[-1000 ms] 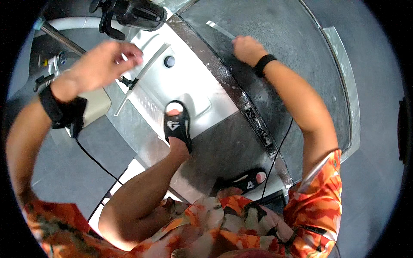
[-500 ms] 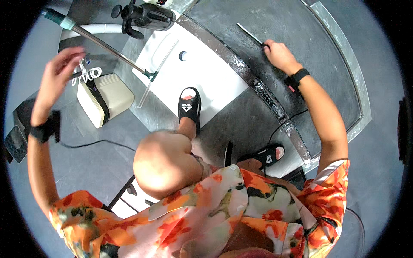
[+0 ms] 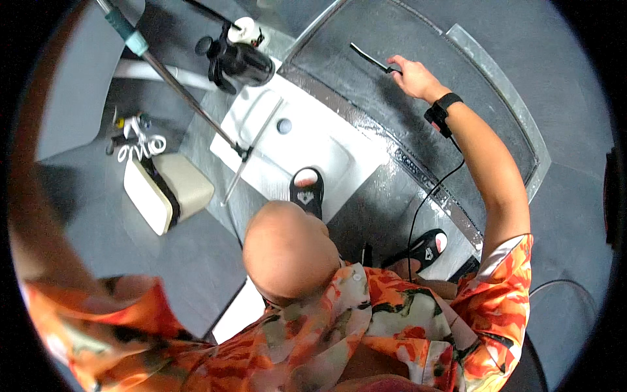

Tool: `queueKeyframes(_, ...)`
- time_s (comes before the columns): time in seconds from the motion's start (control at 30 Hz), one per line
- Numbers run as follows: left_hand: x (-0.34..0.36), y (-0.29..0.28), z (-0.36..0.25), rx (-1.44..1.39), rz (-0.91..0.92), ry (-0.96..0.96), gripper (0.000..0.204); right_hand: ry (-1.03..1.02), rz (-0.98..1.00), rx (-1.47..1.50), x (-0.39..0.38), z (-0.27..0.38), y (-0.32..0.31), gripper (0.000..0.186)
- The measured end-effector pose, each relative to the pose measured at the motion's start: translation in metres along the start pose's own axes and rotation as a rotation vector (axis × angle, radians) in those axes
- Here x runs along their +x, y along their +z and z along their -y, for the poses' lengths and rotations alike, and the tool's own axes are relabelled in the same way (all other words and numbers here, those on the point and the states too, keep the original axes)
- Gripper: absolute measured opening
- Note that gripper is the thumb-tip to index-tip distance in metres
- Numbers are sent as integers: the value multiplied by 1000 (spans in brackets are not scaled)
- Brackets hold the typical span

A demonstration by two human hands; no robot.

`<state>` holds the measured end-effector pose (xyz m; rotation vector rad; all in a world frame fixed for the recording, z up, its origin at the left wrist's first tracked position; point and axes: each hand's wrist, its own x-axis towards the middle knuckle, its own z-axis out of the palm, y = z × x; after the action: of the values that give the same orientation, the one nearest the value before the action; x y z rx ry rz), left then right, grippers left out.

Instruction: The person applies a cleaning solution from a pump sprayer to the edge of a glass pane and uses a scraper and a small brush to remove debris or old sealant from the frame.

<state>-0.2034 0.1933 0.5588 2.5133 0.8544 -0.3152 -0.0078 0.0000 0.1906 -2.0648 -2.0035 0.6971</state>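
My right hand (image 3: 414, 78) is closed around the dark handle of a slim silver-and-black tool (image 3: 369, 57), which looks like a squeegee seen nearly edge-on. Hand and tool are over a wet, dark framed pane (image 3: 366, 26); whether the tool's edge touches it I cannot tell. A black band with a cable circles my right wrist. Blurred, my left arm (image 3: 49, 215) stretches up along the left rim, and its hand is out of sight. A long-poled squeegee (image 3: 176, 81) slants across the upper left, its blade above a white tray; what holds the pole's top is hidden.
The white tray (image 3: 333, 163) with a round drain hole lies below the pane's wet metal edge (image 3: 418, 163). A black spray bottle (image 3: 251, 64) stands at its upper corner. Left of it sit a cream box (image 3: 189, 186) with a black strap and a white coiled cord (image 3: 151, 145).
My left arm has swung upward, taking its open hand out of view. The whole scene has shifted in the picture. My right hand still grips the slim tool, slightly farther left in the picture.
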Motion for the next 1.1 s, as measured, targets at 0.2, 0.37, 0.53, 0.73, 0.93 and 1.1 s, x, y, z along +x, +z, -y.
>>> queueKeyframes(0.2, 111, 69, 46, -63, -84, -63, 42, 65, -54, -32, 25, 35, -57, 34)
queueKeyframes(0.37, 184, 133, 73, -179, -266, -87, 44, 180, -135, -185, 35, 29, -96, 32)
queueKeyframes(0.53, 199, 233, 148, -105, -257, -147, 52, 199, -112, -208, 56, 32, -89, 38)
queueKeyframes(0.73, 162, 322, 230, 62, 72, -357, 45, 110, 37, -141, 91, 28, 14, 43)
queueKeyframes(0.93, 111, 415, 274, 164, 267, -548, 99, -111, 302, -146, 96, 67, 112, 60)
queueKeyframes(1.1, 92, 478, 285, 218, 118, -632, 132, -63, 169, -231, 148, 11, 134, 49)
